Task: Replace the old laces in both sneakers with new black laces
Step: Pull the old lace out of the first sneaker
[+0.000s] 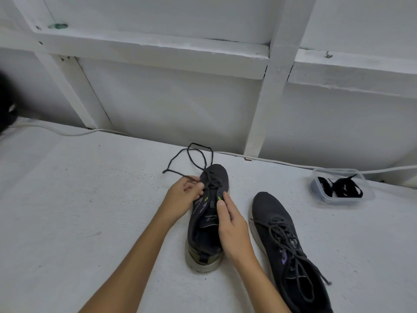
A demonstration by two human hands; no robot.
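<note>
The old lace (198,159) trails past the toe of the left sneaker (208,213), pinched by the left hand (184,195) for pulling free; the right hand (232,231) grips the eyelet side, steadying it on the floor (90,199).

Plain utility or storage corner, likely in a home. Rough white-painted counter (90,199) against a white board wall (169,105) braced with timber battens (274,91). A white cable (67,132) trails along the wall's foot.
</note>
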